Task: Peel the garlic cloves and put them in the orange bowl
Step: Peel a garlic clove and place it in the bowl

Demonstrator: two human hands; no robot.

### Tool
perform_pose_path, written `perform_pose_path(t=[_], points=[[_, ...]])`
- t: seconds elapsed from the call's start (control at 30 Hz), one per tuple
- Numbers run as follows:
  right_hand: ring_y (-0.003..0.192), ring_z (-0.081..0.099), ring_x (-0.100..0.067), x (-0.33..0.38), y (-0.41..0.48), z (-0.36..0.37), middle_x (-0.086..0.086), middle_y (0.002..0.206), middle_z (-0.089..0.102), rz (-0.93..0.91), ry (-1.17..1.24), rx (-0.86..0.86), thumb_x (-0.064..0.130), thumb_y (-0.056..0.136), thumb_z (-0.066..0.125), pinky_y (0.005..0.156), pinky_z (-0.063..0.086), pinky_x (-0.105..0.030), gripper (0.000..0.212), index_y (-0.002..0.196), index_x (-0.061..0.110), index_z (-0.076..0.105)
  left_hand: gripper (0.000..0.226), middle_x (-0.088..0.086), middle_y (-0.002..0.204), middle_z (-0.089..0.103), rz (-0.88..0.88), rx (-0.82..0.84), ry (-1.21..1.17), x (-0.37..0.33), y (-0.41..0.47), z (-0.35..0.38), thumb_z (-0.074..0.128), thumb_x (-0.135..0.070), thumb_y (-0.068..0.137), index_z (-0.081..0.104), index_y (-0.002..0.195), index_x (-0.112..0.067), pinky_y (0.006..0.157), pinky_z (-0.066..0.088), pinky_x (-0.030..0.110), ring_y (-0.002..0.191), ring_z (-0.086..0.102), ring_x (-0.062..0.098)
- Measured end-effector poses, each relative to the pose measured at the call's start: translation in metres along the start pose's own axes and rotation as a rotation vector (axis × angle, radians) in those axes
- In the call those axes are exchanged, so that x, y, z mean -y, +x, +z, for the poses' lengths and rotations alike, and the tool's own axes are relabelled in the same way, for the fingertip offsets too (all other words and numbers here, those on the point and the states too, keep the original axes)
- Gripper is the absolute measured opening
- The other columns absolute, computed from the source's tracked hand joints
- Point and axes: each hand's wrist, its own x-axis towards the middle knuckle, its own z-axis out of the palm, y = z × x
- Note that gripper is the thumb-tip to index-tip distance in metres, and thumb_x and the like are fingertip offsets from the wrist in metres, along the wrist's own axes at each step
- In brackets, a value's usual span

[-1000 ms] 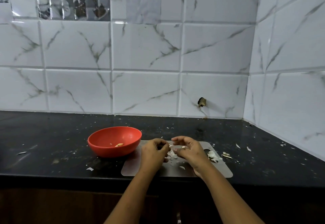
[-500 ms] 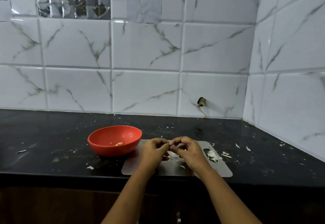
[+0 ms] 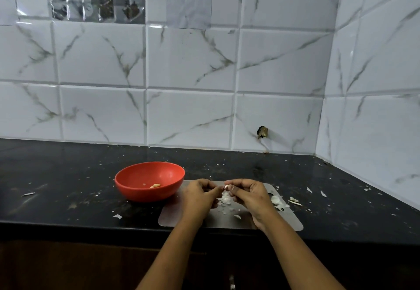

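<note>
An orange bowl [image 3: 136, 189] stands on the black counter, left of my hands, with one peeled clove [image 3: 156, 185] lying in it. Over a translucent cutting mat [image 3: 288, 221] my left hand [image 3: 200, 196] and my right hand [image 3: 250, 195] meet fingertip to fingertip. Between them they pinch a small garlic clove [image 3: 226, 187], of which only a white tip shows. Loose white peel [image 3: 225, 200] lies on the mat just under the fingers. More garlic pieces [image 3: 276, 200] sit at the mat's right end.
The black counter [image 3: 68, 176] is strewn with small peel scraps, such as one by the front edge [image 3: 117, 216] and several right of the mat [image 3: 295, 201]. Tiled walls close the back and right side. The counter's front edge runs just below the mat.
Both hands have lifted a little off the mat and drawn together at the fingertips. The clove now shows between them. The bowl has not moved.
</note>
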Motion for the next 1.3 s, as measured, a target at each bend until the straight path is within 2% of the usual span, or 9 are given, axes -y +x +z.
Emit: perform_pose_path(t=[0.1, 0.2, 0.27, 0.5, 0.73, 1.0, 1.13, 1.3], points=[[0.065, 0.063, -0.007, -0.0005, 0.0, -0.0009, -0.009, 0.076, 0.072, 0.024, 0.022, -0.014, 0.001, 0.085, 0.067, 0.062, 0.052, -0.017, 0.014, 0.084, 0.011, 0.075, 0.018, 0.006, 0.062, 0.065, 0.037, -0.033, 0.083, 0.004, 0.0014, 0.0001, 0.073, -0.016, 0.081, 0.065, 0.074, 0.0, 0.05, 0.052, 0.021, 0.047, 0.056, 0.008], [0.066, 0.064, -0.009, -0.0007, 0.0003, -0.0002, -0.009, 0.074, 0.072, 0.019, 0.042, -0.025, -0.001, 0.083, 0.068, 0.063, 0.053, -0.017, 0.015, 0.08, 0.011, 0.076, 0.006, 0.006, 0.073, 0.069, 0.051, 0.005, 0.099, 0.004, 0.001, -0.0003, 0.069, -0.007, 0.082, 0.069, 0.079, -0.012, 0.053, 0.054, 0.023, 0.054, 0.061, 0.009], [0.069, 0.066, -0.01, -0.0009, 0.0, 0.0003, -0.008, 0.076, 0.074, 0.01, 0.045, -0.028, -0.002, 0.083, 0.068, 0.064, 0.053, -0.017, 0.015, 0.08, 0.012, 0.075, 0.018, 0.006, 0.077, 0.071, 0.043, 0.042, 0.047, 0.0031, -0.0001, -0.0009, 0.062, 0.0, 0.085, 0.069, 0.081, -0.017, 0.055, 0.054, 0.024, 0.056, 0.063, 0.011], [0.077, 0.069, -0.013, -0.0004, -0.001, 0.0015, -0.009, 0.081, 0.074, -0.01, 0.051, 0.004, -0.005, 0.08, 0.069, 0.066, 0.053, -0.019, 0.015, 0.08, 0.009, 0.074, 0.013, 0.005, 0.067, 0.066, -0.027, 0.101, -0.131, -0.0004, -0.0001, -0.002, 0.065, 0.001, 0.084, 0.069, 0.081, -0.012, 0.05, 0.05, 0.021, 0.052, 0.061, 0.008], [0.078, 0.071, -0.018, -0.0026, -0.0008, 0.0022, -0.014, 0.083, 0.074, -0.022, 0.027, -0.003, -0.004, 0.08, 0.07, 0.066, 0.054, -0.02, 0.01, 0.085, 0.004, 0.073, 0.014, 0.003, 0.062, 0.065, -0.027, 0.089, -0.175, -0.0017, -0.0005, -0.003, 0.064, 0.007, 0.082, 0.068, 0.079, -0.007, 0.052, 0.052, 0.021, 0.053, 0.061, 0.006], [0.074, 0.069, -0.019, -0.0032, -0.0028, 0.0017, -0.018, 0.079, 0.07, -0.082, -0.013, -0.004, -0.005, 0.076, 0.074, 0.068, 0.056, -0.023, 0.011, 0.084, -0.001, 0.068, 0.02, 0.009, 0.064, 0.068, -0.019, 0.08, -0.176, 0.0004, 0.0004, -0.0025, 0.062, 0.012, 0.08, 0.068, 0.076, -0.007, 0.06, 0.053, 0.024, 0.061, 0.063, 0.019], [0.067, 0.067, -0.014, -0.0036, -0.0029, 0.0018, -0.011, 0.071, 0.067, -0.081, -0.01, 0.004, -0.006, 0.076, 0.073, 0.065, 0.056, -0.022, 0.011, 0.083, -0.001, 0.066, 0.022, 0.009, 0.062, 0.067, -0.011, 0.081, -0.178, -0.001, -0.0007, -0.0025, 0.06, 0.014, 0.08, 0.068, 0.074, -0.006, 0.059, 0.053, 0.021, 0.061, 0.062, 0.018], [0.068, 0.066, -0.014, -0.0023, -0.0028, 0.0022, -0.011, 0.071, 0.067, -0.076, -0.011, 0.015, -0.006, 0.076, 0.074, 0.065, 0.055, -0.021, 0.012, 0.084, -0.002, 0.066, 0.022, 0.011, 0.064, 0.067, -0.01, 0.076, -0.174, -0.0022, -0.0013, -0.0037, 0.059, 0.014, 0.079, 0.068, 0.075, -0.005, 0.06, 0.053, 0.022, 0.063, 0.063, 0.02]])
